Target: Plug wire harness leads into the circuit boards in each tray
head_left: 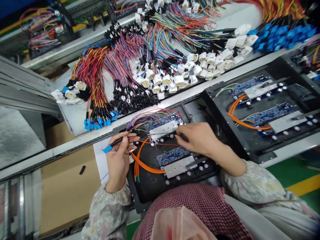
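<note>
My left hand [117,160] is closed around a thin wire harness with a black sleeve and a blue connector [107,149] at its end. Fine red and dark wires [157,143] stretch from it to my right hand [195,137], whose fingers are pinched on their far ends. Both hands are over a black tray [143,195]. Inside it are an upper blue circuit board [156,125] with a metal plate, a lower circuit board [172,156], and thick orange cables [143,167]. Thin coloured wires [140,120] arch from the upper board's left.
Behind the tray lie bundles of coloured wires with white connectors [178,80], blue connectors [98,123] and black ones. A second black tray [225,131] with boards stands at right. Cardboard [67,186] with a small black piece [82,170] is at left.
</note>
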The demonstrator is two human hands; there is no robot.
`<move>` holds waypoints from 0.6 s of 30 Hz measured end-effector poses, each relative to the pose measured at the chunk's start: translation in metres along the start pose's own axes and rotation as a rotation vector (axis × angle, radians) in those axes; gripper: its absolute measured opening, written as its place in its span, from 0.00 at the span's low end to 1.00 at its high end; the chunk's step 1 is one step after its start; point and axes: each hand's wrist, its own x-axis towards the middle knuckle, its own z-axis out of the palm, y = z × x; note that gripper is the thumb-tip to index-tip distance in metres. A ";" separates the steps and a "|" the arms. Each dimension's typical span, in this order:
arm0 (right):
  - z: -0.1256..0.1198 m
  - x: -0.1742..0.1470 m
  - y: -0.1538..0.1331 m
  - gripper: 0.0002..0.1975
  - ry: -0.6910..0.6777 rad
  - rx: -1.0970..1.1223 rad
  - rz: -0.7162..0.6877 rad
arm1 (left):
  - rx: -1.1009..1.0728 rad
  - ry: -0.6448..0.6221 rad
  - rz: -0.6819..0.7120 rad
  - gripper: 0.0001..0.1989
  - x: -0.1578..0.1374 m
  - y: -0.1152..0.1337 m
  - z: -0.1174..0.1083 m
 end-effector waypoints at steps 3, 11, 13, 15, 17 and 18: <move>-0.014 -0.006 0.025 0.16 0.102 -0.096 0.220 | 0.010 0.007 0.000 0.10 0.000 -0.001 0.001; 0.005 0.001 0.044 0.13 0.196 0.172 0.337 | 0.022 0.032 -0.031 0.11 -0.002 0.000 -0.002; 0.013 0.005 0.044 0.13 0.172 0.123 0.351 | 0.029 0.040 -0.036 0.11 -0.002 0.000 -0.003; 0.018 0.006 0.045 0.13 0.157 0.097 0.363 | 0.028 0.044 -0.040 0.11 -0.002 0.000 -0.003; 0.018 0.007 0.046 0.13 0.150 0.093 0.365 | 0.021 0.041 -0.037 0.10 -0.002 0.000 -0.003; 0.017 0.008 0.047 0.13 0.145 0.099 0.354 | 0.018 0.036 -0.033 0.10 -0.002 0.000 -0.003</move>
